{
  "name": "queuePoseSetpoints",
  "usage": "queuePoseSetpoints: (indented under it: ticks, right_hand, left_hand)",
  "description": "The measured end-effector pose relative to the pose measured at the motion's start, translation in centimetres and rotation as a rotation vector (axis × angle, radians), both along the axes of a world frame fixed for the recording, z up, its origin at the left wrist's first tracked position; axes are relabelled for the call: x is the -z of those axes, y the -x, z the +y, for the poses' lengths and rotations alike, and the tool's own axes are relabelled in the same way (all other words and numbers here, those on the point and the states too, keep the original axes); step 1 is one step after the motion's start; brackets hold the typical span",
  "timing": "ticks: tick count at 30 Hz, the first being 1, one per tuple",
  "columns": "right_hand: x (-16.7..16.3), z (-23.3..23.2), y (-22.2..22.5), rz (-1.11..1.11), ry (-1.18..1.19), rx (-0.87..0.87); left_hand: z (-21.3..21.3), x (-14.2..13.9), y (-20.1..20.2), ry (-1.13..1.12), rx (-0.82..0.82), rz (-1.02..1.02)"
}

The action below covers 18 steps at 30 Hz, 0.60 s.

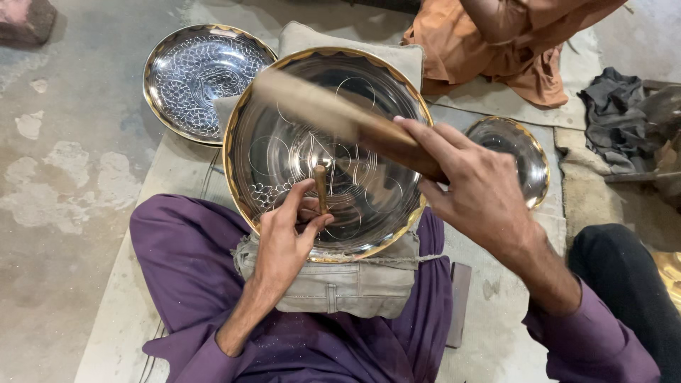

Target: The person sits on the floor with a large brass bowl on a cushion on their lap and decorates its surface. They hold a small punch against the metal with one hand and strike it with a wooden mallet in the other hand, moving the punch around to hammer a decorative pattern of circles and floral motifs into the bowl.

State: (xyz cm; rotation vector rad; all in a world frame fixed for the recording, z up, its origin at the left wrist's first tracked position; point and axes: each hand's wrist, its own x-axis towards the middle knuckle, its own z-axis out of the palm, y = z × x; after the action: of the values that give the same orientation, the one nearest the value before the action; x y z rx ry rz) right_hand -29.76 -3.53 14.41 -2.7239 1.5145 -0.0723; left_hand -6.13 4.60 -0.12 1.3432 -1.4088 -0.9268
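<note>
- Three metal bowls lie within reach; the largest, a gold-rimmed engraved bowl [369, 191], rests tilted on a padded cloth cushion [333, 287] across the person's lap, probably so that the soft pad steadies it and takes up each blow.
- The purple garment [191, 269] over the crossed legs carries that cushion, which brings the work up close under the eyes.
- A second patterned bowl [202, 81], its inside fully covered with scale-like marks, sits on the floor beyond the lap, up and to the left, well apart from both hands.
- A smaller plain bowl [514, 156] lies to the right, partly hidden behind the right hand [482, 191].
- That hand is clamped on the handle of a wooden mallet [333, 113], raised above the large bowl; its head is blurred and points up-left over the bowl's middle.
- The left hand [287, 237] rests on the near rim, fingers pinched together on a small chisel [320, 188] that stands nearly upright, tip touching the bowl's inner surface near a patch of finished pattern.
- The mallet hangs above and to the right of the chisel's top, apart from it.
</note>
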Motion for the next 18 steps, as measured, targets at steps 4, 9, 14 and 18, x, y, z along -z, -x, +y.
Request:
queuePoseSetpoints:
  ticks: [4, 9, 14, 18]
  right_hand:
    - [-0.4, 0.1, -0.3, 0.173, 0.101, -0.100]
    - [-0.2, 0.1, -0.1, 0.115, -0.004, -0.037]
    - [0.6, 0.0, 0.1, 0.083, -0.027, 0.039]
    - [0.5, 0.4, 0.8, 0.110, -0.066, -0.004]
  left_hand:
    - [-0.2, -0.1, 0.0, -0.049, 0.005, -0.006]
    - [-0.1, -0.3, -0.2, -0.047, 0.007, -0.038]
    - [0.0, -0.2, -0.1, -0.097, 0.044, -0.005]
    - [0.2, -0.1, -0.2, -0.023, 0.083, 0.025]
